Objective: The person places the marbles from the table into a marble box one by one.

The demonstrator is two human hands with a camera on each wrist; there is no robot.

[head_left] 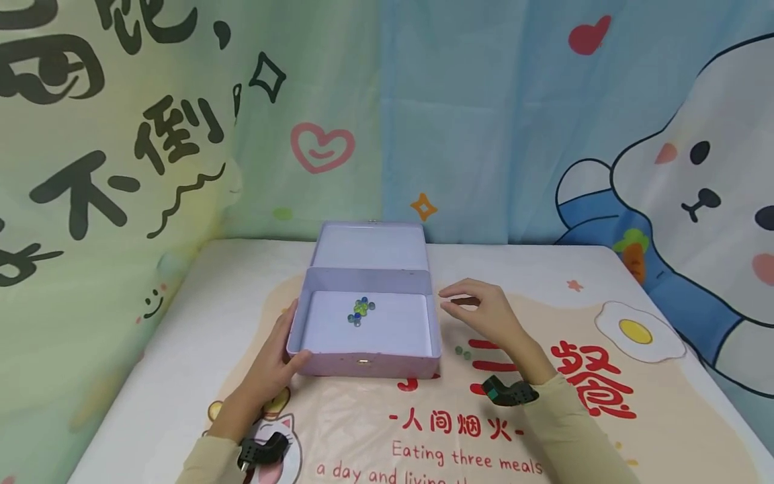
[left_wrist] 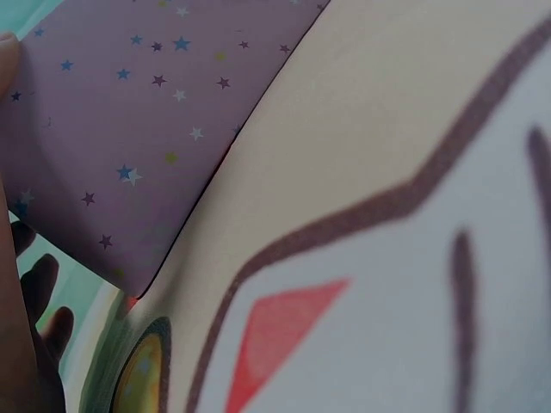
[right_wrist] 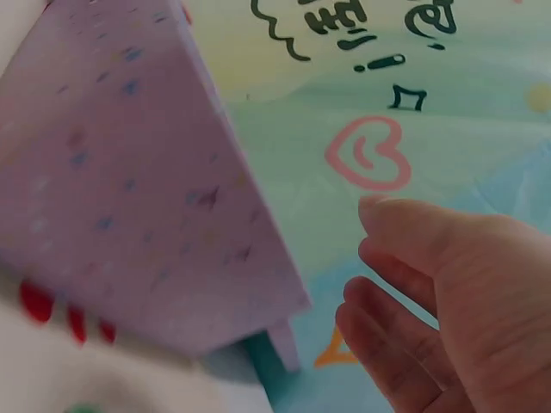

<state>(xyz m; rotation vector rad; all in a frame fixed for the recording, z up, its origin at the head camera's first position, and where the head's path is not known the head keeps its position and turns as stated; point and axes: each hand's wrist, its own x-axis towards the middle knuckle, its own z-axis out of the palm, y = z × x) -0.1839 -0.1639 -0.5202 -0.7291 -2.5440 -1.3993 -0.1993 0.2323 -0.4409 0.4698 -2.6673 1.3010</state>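
A lilac box (head_left: pixel 363 366) with its lid (head_left: pixel 371 246) raised at the back stands on the table; small coloured stars dot its outside (left_wrist: pixel 155 112). Several blue, green and clear marbles (head_left: pixel 360 309) lie together on its floor. My left hand (head_left: pixel 269 366) grips the box at the front left corner, thumb on the front and fingers along the left side. Just off the box's right side hovers my right hand (head_left: pixel 484 309), fingers slightly bent and apart from the thumb, holding nothing. Two greenish marbles (head_left: pixel 463 352) rest on the table below that hand.
A printed cloth (head_left: pixel 605 457) with red lettering, a fried egg (head_left: pixel 641 331) and a cat (head_left: pixel 284 450) covers the table. Behind it hangs a curtain (head_left: pixel 447 134) with cartoon drawings. Each wrist wears a black band with a camera (head_left: pixel 509 391).
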